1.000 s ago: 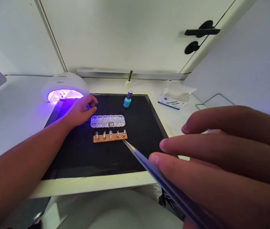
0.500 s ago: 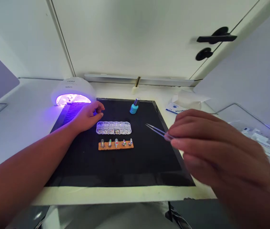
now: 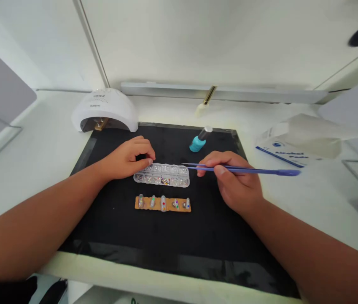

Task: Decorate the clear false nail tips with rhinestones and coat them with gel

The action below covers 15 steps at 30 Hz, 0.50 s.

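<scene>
My right hand (image 3: 235, 177) holds blue tweezers (image 3: 248, 170) between thumb and fingers, lying nearly level. Their thin tips reach left to the right end of a clear compartment case of rhinestones (image 3: 161, 180); whether they grip a stone is too small to tell. My left hand (image 3: 133, 156) is closed, with curled fingers and the thumb at the case's upper left corner. Just in front of the case lies a brown strip (image 3: 148, 204) bearing several silvery false nails (image 3: 163, 203), some set with coloured stones. All of this rests on a black mat (image 3: 153, 236).
A teal nail polish bottle (image 3: 198, 142) tilts behind my right hand. At the back left stands a white nail lamp (image 3: 106, 105), its inside unlit. A gold-handled brush (image 3: 208, 98) leans on the back ledge. An alcohol pads box (image 3: 283, 145) sits at the right.
My right hand has moved left and away from me, bringing the tweezers to the case. My left hand has come to the case's corner. The lamp's purple light has gone off.
</scene>
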Each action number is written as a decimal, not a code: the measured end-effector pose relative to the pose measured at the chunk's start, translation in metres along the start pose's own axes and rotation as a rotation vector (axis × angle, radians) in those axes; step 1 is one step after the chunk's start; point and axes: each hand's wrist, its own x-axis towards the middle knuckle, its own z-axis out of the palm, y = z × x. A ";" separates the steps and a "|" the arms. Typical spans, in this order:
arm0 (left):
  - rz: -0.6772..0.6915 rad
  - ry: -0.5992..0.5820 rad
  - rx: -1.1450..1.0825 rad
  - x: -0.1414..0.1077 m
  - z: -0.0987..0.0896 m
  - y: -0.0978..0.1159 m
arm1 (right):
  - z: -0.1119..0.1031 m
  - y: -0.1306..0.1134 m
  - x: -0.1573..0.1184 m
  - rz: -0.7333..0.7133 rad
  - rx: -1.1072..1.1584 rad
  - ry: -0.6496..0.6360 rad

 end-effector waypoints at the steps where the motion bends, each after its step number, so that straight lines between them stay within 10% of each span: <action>1: 0.012 -0.019 -0.009 0.001 0.000 0.001 | -0.001 0.002 0.000 0.018 -0.001 -0.001; 15: 0.046 -0.153 -0.043 0.000 -0.001 0.002 | -0.008 0.010 -0.009 0.004 -0.042 -0.102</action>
